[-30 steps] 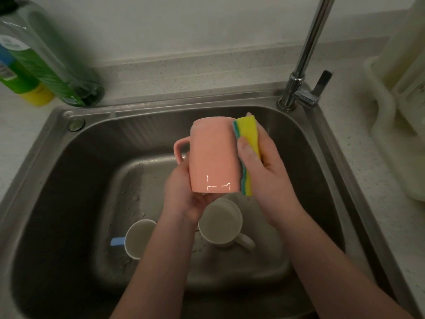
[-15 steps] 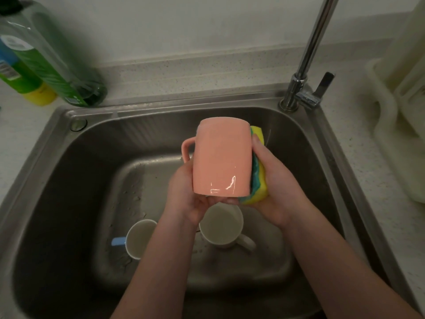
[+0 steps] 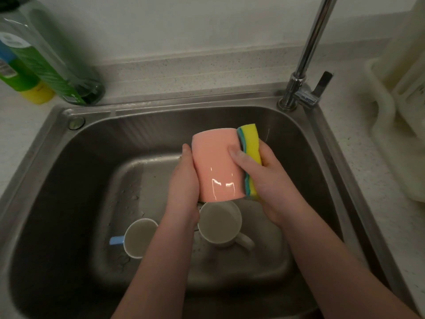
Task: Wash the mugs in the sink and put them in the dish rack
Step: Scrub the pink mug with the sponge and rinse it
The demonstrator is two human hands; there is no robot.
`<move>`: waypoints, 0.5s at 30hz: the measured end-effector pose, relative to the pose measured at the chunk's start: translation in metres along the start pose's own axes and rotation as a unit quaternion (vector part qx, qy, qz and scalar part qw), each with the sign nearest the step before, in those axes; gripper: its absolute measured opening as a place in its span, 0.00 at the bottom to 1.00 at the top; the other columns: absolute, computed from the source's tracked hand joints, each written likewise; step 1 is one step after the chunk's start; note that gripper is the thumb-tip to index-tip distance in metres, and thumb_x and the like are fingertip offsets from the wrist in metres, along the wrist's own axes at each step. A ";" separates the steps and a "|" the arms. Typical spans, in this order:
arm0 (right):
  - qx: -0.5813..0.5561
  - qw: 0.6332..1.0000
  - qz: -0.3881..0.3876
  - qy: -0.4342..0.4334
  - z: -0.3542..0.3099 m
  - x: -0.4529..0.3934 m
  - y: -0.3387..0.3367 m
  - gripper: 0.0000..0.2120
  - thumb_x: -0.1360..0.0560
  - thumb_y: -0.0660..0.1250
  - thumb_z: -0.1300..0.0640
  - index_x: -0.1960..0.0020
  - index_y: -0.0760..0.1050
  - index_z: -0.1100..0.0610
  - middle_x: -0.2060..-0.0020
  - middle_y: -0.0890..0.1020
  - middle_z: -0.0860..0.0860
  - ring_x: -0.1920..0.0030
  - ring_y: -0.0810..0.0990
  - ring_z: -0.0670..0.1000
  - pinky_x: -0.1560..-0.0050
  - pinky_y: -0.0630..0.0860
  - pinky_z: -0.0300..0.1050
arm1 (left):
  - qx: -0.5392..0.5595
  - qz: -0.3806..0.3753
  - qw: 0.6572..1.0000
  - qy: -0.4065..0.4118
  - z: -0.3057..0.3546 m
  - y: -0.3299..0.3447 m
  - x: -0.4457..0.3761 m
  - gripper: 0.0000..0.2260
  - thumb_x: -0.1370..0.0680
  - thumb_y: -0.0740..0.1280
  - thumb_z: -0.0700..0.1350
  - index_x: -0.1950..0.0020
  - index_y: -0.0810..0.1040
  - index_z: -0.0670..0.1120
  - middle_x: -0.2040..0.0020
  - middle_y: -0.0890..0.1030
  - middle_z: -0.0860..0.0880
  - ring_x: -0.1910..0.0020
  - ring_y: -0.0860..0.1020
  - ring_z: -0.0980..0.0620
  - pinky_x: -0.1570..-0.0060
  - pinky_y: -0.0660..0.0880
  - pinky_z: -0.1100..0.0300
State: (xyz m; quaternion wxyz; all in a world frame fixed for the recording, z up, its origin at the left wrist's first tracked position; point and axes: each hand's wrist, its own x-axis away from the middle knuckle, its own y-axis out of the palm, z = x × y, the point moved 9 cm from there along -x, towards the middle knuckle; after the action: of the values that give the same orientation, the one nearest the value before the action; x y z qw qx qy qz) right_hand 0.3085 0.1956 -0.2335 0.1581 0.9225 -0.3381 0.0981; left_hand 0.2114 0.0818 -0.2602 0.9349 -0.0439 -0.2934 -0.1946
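- Pink mug (image 3: 217, 166) is held above the steel sink (image 3: 57, 180), its base turned away from the camera and its mouth towards the person; its handle is out of sight.
- Left hand (image 3: 184, 180) grips the mug along its left side, fingers curled behind it.
- Right hand (image 3: 266, 180) holds a yellow sponge (image 3: 251, 148) with a green scouring layer, pressed flat against the mug's right side; the thumb lies across the pink wall.
- On the sink floor stand two more mugs, mouths up: a white mug (image 3: 219, 223) just below the hands, its handle pointing right, and a mug with a blue handle (image 3: 138, 237) to its left, part hidden by the left forearm.
- Chrome faucet (image 3: 305, 58) rises at the back right corner.
- Pale dish rack (image 3: 388, 125) sits on the counter to the right of the sink.
- Two detergent bottles, a green bottle (image 3: 48, 65) and a yellow bottle (image 3: 27, 86), stand at the back left.
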 end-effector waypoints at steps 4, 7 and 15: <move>0.022 0.999 -0.006 -0.044 -0.009 0.003 0.006 0.15 0.30 0.72 0.49 0.49 0.71 0.36 0.53 0.81 0.39 0.53 0.82 0.40 0.58 0.80 0.35 | 0.027 -0.039 0.999 0.019 0.002 0.010 0.007 0.34 0.30 0.57 0.75 0.40 0.77 0.50 0.51 0.85 0.45 0.54 0.84 0.46 0.50 0.80 0.45; 0.046 0.996 0.009 -0.077 -0.014 0.003 0.005 0.13 0.28 0.71 0.50 0.48 0.72 0.37 0.54 0.80 0.38 0.52 0.81 0.39 0.53 0.80 0.37 | -0.002 -0.059 0.996 0.064 0.010 0.015 0.010 0.42 0.38 0.62 0.78 0.36 0.70 0.49 0.47 0.82 0.45 0.53 0.84 0.48 0.54 0.82 0.47; 0.161 0.982 0.005 -0.093 -0.016 0.005 0.009 0.22 0.23 0.58 0.39 0.30 0.61 0.32 0.31 0.68 0.37 0.36 0.71 0.38 0.37 0.72 0.41 | 0.025 -0.100 0.994 0.028 0.007 0.018 0.006 0.40 0.44 0.73 0.65 0.37 0.70 0.49 0.45 0.82 0.46 0.52 0.84 0.48 0.55 0.82 0.48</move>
State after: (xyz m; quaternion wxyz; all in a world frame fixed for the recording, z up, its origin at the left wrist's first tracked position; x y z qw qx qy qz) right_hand 0.3049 0.1923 -0.2151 -0.0254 0.9393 -0.3359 0.0657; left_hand 0.2187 0.0980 -0.2503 0.9193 0.0146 -0.2751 -0.2810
